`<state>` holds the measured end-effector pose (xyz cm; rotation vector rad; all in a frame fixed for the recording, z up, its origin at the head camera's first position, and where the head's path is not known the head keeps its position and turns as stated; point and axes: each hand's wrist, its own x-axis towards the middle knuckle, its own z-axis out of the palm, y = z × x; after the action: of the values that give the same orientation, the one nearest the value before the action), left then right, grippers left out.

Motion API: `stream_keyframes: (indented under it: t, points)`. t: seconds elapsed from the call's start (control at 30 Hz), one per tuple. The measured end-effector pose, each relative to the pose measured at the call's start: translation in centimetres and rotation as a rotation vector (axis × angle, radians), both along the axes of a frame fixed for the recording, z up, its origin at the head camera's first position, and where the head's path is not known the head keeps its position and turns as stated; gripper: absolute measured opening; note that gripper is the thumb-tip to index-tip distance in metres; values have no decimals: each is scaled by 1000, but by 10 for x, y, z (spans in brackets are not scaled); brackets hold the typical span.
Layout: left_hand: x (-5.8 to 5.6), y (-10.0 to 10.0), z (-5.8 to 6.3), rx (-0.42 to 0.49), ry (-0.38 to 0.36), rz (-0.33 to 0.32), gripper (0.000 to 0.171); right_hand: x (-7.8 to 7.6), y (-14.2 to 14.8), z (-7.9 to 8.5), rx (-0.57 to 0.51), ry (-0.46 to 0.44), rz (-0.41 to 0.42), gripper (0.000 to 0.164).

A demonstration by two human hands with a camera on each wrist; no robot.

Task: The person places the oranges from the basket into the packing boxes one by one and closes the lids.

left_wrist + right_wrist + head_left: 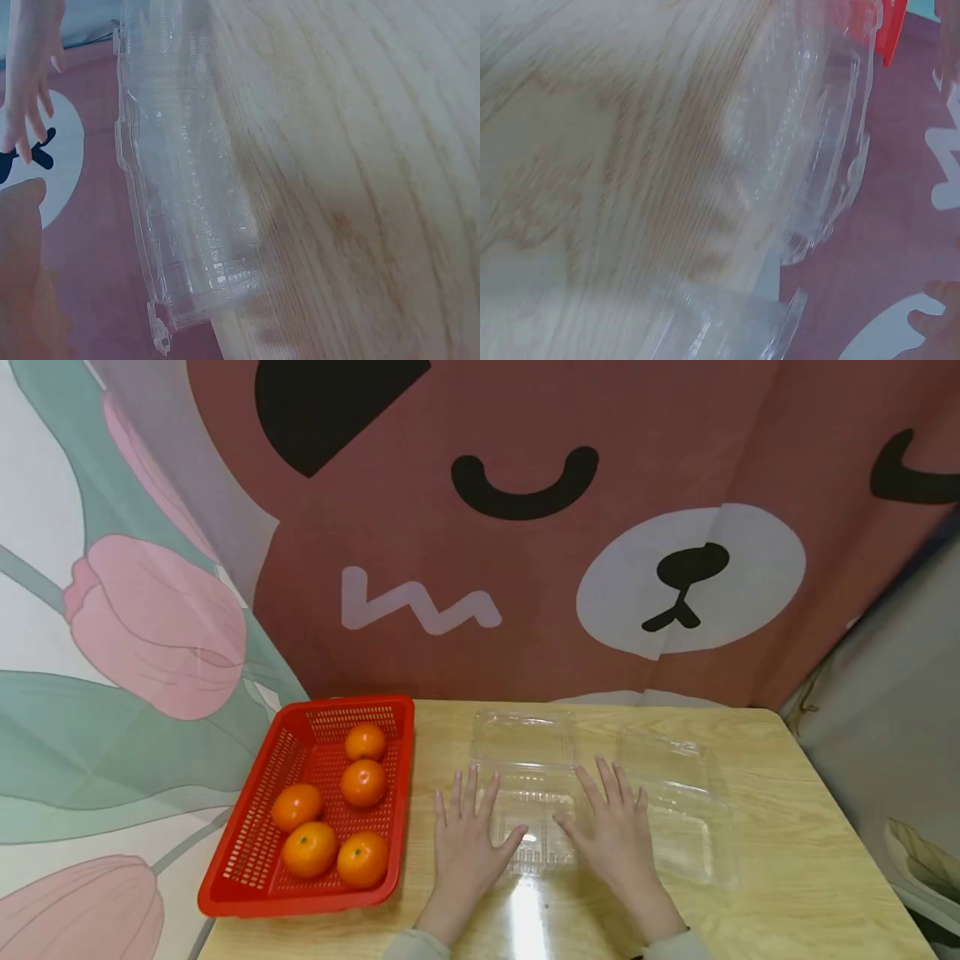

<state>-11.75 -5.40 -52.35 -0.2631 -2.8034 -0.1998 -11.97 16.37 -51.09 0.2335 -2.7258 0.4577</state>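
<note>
My left hand (467, 852) is held out with straight, spread fingers at the left side of a clear plastic clamshell box (536, 814). On the other side of that box, my right hand (618, 843) is spread the same way, its thumb pointing inward. Neither hand grips anything. The box stands with its lid (522, 739) folded back toward the wall. In the left wrist view the box (180, 187) shows side-on, below the level of the hands. A second open clear box (678, 835) lies right of the first, partly behind my right hand.
A red perforated basket (408, 777) stands at the table's left, holding several oranges (363, 783). Behind the wooden table (795, 827) hangs a cloth (420, 668) with a bear print. The table's right edge slopes away beside a pale surface.
</note>
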Motion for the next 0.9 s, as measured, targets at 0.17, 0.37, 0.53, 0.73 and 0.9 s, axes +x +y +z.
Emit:
stream_keyframes:
  t: [0.17,0.37,0.53,0.73,0.9]
  points:
    - [3,-1,1,-11,8,-12,84,7,14,2,-47,35,0,78]
    - [6,-2,1,-13,34,-46,86,19,34,-1,-118,120,15,78]
    - [6,-4,3,-2,49,-66,86,25,51,-9,-194,216,57,77]
    - [8,-6,7,-7,37,-77,88,36,74,-16,-267,245,21,73]
    - [11,-11,10,23,41,-72,89,47,89,-17,-348,157,-84,74]
